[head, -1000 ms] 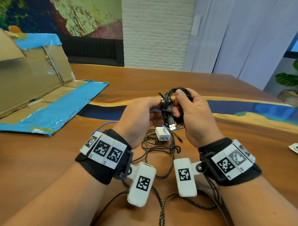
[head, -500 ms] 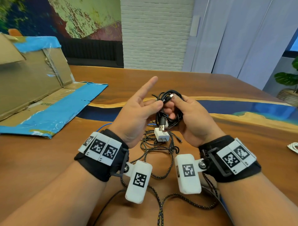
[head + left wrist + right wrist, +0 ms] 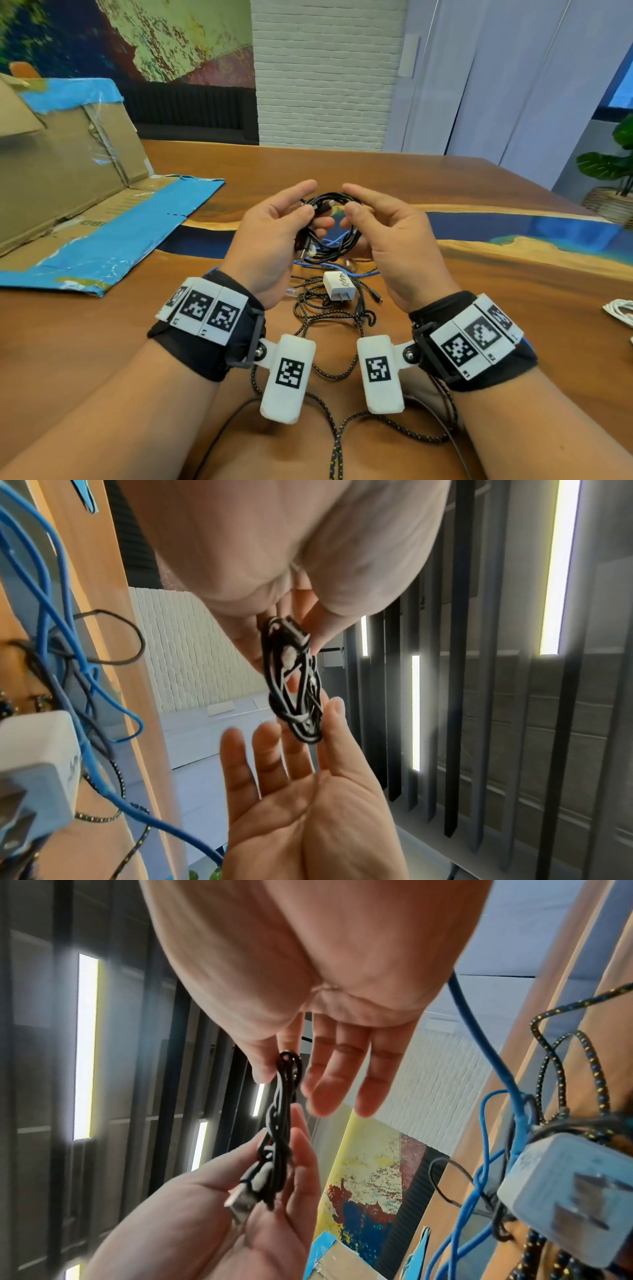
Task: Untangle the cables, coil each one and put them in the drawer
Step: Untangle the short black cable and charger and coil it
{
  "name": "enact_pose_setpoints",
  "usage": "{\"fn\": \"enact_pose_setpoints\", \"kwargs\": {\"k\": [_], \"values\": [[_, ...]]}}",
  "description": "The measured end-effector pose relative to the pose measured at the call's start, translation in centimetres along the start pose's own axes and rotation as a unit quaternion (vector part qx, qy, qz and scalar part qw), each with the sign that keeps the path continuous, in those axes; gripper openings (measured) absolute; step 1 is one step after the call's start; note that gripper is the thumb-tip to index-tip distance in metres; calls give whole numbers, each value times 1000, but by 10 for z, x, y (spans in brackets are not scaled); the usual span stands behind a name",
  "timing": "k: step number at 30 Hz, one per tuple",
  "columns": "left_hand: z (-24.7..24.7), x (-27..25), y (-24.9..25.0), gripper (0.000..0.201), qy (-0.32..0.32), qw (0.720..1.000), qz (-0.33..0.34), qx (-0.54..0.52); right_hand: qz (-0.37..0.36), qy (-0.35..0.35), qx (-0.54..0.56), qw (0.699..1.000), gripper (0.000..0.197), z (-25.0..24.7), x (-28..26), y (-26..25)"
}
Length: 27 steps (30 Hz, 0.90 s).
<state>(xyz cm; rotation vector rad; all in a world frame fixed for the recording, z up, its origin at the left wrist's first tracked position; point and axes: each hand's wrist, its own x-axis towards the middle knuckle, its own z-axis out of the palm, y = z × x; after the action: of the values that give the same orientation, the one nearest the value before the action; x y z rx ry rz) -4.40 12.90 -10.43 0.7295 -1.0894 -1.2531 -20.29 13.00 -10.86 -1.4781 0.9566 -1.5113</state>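
Note:
Above the wooden table [image 3: 496, 291] I hold a coiled black cable [image 3: 327, 226] between both hands. My left hand [image 3: 274, 233] pinches one side of the coil with thumb and fingers, where a USB plug [image 3: 240, 1200] sticks out. My right hand [image 3: 387, 236] pinches the other side between thumb and fingers [image 3: 287, 1064]; both forefingers point forward. On the table under the hands lie a white charger [image 3: 337, 286], a blue cable [image 3: 359, 272] and a black-and-yellow braided cable [image 3: 329, 315], tangled together.
An opened cardboard box [image 3: 68, 192] with blue tape lies at the left. A white cable [image 3: 620, 308] shows at the right edge. The braided cable trails down to the table's near edge between my forearms. A potted plant [image 3: 613, 164] stands beyond the right side.
The left forefinger has come down from pointing up. Both hands have moved slightly apart, and the coil has turned from hanging upright to lying wider between them.

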Motion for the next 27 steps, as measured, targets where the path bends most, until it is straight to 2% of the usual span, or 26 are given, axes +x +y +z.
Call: {"fn": "enact_pose_setpoints", "kwargs": {"k": [4, 6, 9, 14, 18, 23, 27], "values": [[-1, 1, -4, 36, -17, 998, -14, 52, -22, 35, -61, 997, 24, -7, 4, 3], [1, -2, -8, 29, -44, 995, -14, 91, -23, 27, -73, 997, 22, -12, 4, 0], [2, -4, -8, 33, -74, 990, -14, 120, -14, 9, -100, 995, 21, -17, 5, -4], [1, -3, -3, 26, -61, 989, -17, 134, 8, -2, -79, 997, 17, -20, 10, -16], [-1, -3, 1, 27, -53, 991, -19, 124, 14, 8, -105, 994, 16, -31, 6, -28], [-4, -1, -3, 25, -58, 988, -10, 146, 24, 52, -191, 980, 16, -92, -7, -59], [-18, 17, -18, 26, -83, 985, -5, 154, 87, 125, -270, 951, 12, -174, -28, -75]]}}
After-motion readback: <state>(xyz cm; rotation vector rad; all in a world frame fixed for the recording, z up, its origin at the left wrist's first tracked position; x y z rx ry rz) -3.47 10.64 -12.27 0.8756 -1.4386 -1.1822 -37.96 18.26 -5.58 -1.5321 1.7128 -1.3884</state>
